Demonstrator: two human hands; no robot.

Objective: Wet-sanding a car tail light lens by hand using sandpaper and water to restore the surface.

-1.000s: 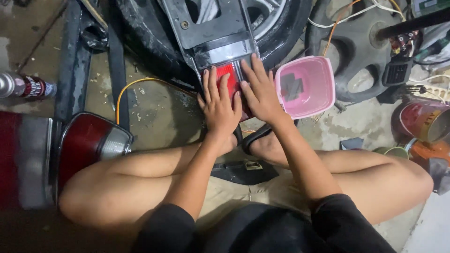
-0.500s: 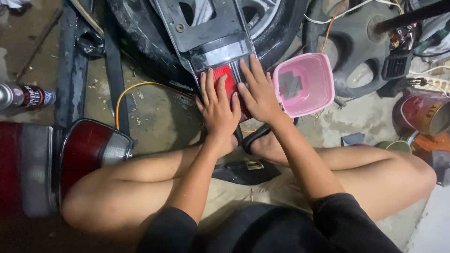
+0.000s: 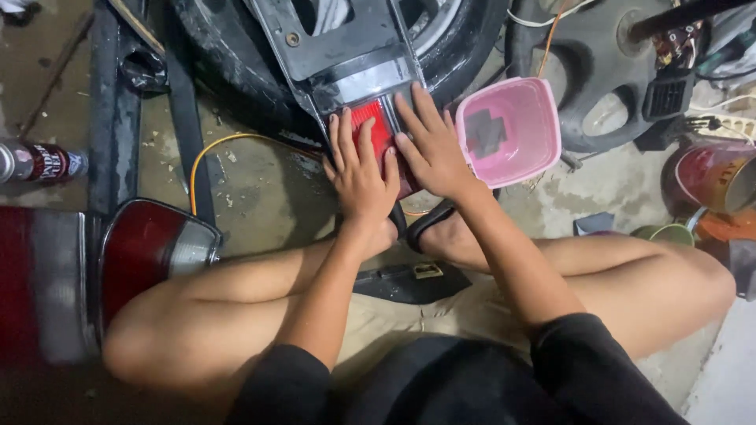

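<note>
A stained concrete floor (image 3: 260, 189) in a cluttered workshop. A person sits cross-legged; the left hand (image 3: 361, 169) and right hand (image 3: 431, 149) lie flat, fingers spread, pressing on a red tail light (image 3: 375, 126) just ahead of their feet, gripping nothing. A pink tub (image 3: 510, 130) sits beside the right hand. Beyond, a tyre (image 3: 236, 55).

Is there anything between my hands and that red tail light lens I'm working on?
Nothing visible. The left hand and right hand both lie flat, directly on the red tail light lens. The pink tub sits beside the right hand, off to the side.
</note>
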